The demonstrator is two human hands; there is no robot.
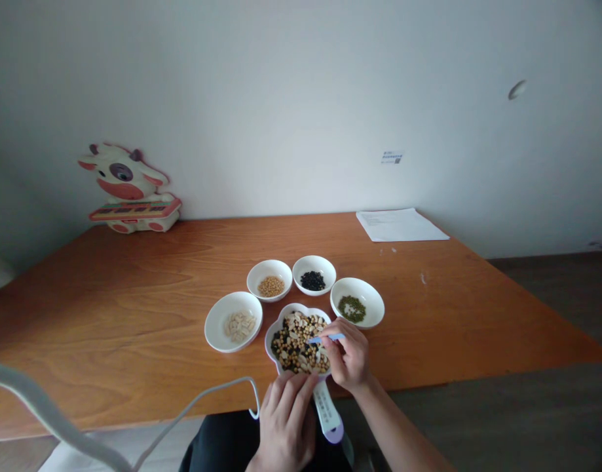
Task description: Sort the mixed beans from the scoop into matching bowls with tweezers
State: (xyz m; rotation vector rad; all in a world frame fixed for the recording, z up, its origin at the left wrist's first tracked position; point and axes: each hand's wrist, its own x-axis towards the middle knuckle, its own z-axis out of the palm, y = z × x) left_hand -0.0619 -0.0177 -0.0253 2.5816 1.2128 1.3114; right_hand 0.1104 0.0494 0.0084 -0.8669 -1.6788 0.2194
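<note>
In front of me is a white flower-shaped dish with a handle (325, 406) and a lilac edge. It holds a mix of pale seeds, yellow beans, dark beans and green beans. My left hand (287, 416) grips its near rim, fingers together, thumb hidden. Over the mix, my right hand (350, 354) pinches light-blue tweezers (333, 337), tips pointing left among the beans. Around the dish stand a bowl of white seeds (211, 328), a bowl of yellow beans (252, 278), a bowl of black beans (331, 270) and a bowl of green beans (378, 307).
A cow-shaped toy keyboard (133, 196) sits at the back left of the wooden table (148, 288), against the wall. White papers (401, 226) lie at the back right. A white cable (197, 398) curves past the front edge, left of my left hand.
</note>
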